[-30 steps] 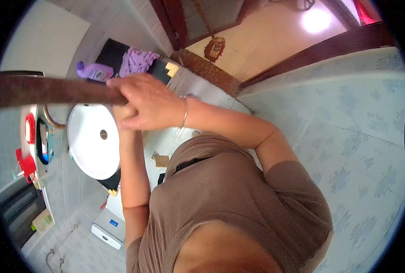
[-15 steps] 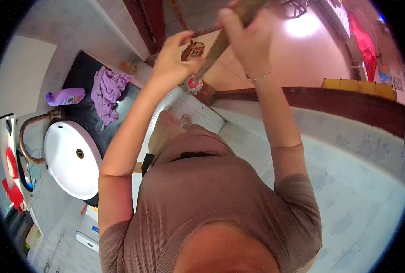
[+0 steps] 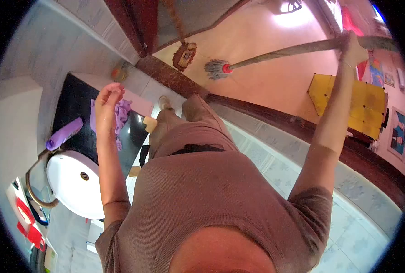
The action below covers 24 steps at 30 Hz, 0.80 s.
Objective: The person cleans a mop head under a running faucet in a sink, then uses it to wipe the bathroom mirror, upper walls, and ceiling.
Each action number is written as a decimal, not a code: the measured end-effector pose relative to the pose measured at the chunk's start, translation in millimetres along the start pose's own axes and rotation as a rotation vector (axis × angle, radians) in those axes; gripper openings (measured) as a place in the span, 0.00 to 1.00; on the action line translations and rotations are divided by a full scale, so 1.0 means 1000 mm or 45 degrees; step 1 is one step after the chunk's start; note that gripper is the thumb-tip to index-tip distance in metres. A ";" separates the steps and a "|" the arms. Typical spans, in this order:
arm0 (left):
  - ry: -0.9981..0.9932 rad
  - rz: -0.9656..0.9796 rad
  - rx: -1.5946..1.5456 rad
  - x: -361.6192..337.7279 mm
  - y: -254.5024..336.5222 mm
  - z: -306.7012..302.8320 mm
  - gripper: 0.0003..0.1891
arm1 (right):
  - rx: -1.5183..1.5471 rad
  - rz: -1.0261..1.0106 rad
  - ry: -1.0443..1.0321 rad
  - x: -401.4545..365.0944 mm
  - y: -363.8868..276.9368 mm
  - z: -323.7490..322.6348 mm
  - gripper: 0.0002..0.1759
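A mop (image 3: pixel 284 53) stretches across the upper right, its grey strands and red socket low over the floor beyond the doorway. My right hand (image 3: pixel 353 51) is closed around the upper part of its handle, arm stretched out. On the other side, my left hand (image 3: pixel 108 102) is raised with its fingers curled in, and nothing shows in them. Behind that hand a crumpled purple cloth (image 3: pixel 123 111) lies on the black counter (image 3: pixel 82 132); the hand seems to be above it, partly hiding it.
A white oval basin (image 3: pixel 70 186) with a curved tap (image 3: pixel 32 182) and a purple bottle (image 3: pixel 65 133) are on my left. A dark wooden sill (image 3: pixel 175 79) crosses the doorway. Beyond it are a brown broom head (image 3: pixel 184 57) and a yellow panel (image 3: pixel 348 104).
My left hand has come away from the mop handle and moved left over the counter. My right hand has swung right with the mop, whose handle now lies more level across the view.
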<state>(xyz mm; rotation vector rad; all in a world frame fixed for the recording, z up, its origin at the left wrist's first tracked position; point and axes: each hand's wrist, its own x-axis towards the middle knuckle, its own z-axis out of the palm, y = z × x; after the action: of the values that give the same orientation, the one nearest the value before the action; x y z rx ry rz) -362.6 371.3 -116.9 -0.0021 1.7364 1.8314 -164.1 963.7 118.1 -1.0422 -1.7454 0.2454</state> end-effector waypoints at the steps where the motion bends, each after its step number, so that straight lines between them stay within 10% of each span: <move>1: 0.020 -0.015 -0.062 0.010 -0.004 -0.002 0.09 | 0.065 -0.003 0.032 0.017 0.019 -0.003 0.24; 10: 0.142 -0.059 -0.218 0.046 -0.011 0.007 0.07 | 0.033 0.138 0.447 0.062 0.110 -0.053 0.18; 14: 0.275 -0.092 -0.314 0.038 -0.025 0.005 0.06 | -0.642 0.335 0.269 0.019 0.190 -0.081 0.18; 19: 0.347 -0.153 -0.335 0.027 -0.011 0.014 0.05 | -1.786 0.945 -0.849 -0.109 0.327 -0.080 0.18; 24: 0.400 -0.052 -0.226 0.036 0.025 0.038 0.06 | -2.040 1.188 -1.758 -0.207 0.349 -0.078 0.18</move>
<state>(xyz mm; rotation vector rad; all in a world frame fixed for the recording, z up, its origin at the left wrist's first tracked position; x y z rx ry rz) -387.2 421.4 -103.4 -0.4139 1.7537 2.0334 102.1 997.1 -196.2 -3.4811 -2.3365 0.0445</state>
